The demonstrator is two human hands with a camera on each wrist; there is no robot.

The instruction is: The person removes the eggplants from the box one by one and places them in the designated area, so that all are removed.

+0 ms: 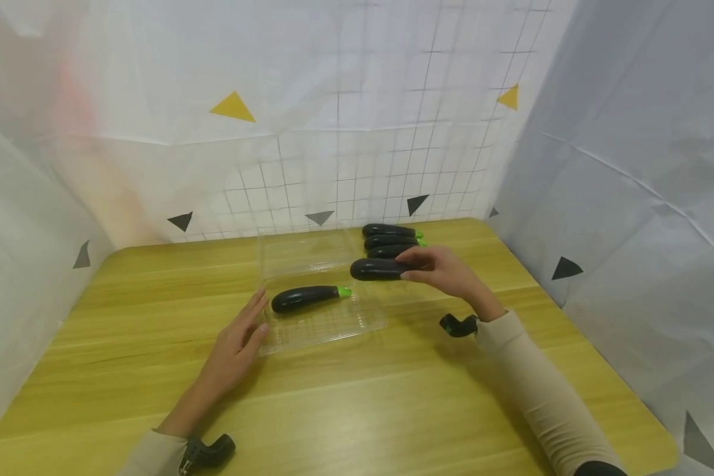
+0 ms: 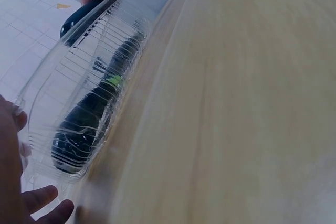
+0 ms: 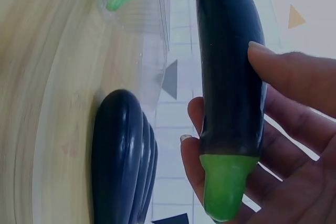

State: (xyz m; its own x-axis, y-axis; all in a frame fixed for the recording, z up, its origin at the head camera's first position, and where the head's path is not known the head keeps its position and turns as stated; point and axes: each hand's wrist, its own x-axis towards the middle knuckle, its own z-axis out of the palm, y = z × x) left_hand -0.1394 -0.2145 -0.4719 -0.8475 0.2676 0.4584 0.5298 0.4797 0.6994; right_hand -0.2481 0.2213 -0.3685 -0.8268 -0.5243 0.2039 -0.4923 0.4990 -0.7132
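A dark purple eggplant [image 1: 375,269] is in my right hand [image 1: 443,271], raised above the table at the container's right side. In the right wrist view my thumb and fingers grip its body, and its green stem end [image 3: 226,187] points toward the palm. Another eggplant [image 1: 305,299] lies in the clear plastic container [image 1: 321,336], green end to the right. The container's hinged lid [image 1: 303,254] lies folded back behind it. My left hand [image 1: 235,347] rests at the container's left edge, fingers extended and touching or almost touching the wall.
Several more eggplants [image 1: 388,230] lie side by side at the back right of the wooden table [image 1: 345,410], partly hidden by my right hand. White sheet walls [image 1: 357,86] with a grid and triangles stand behind and at both sides.
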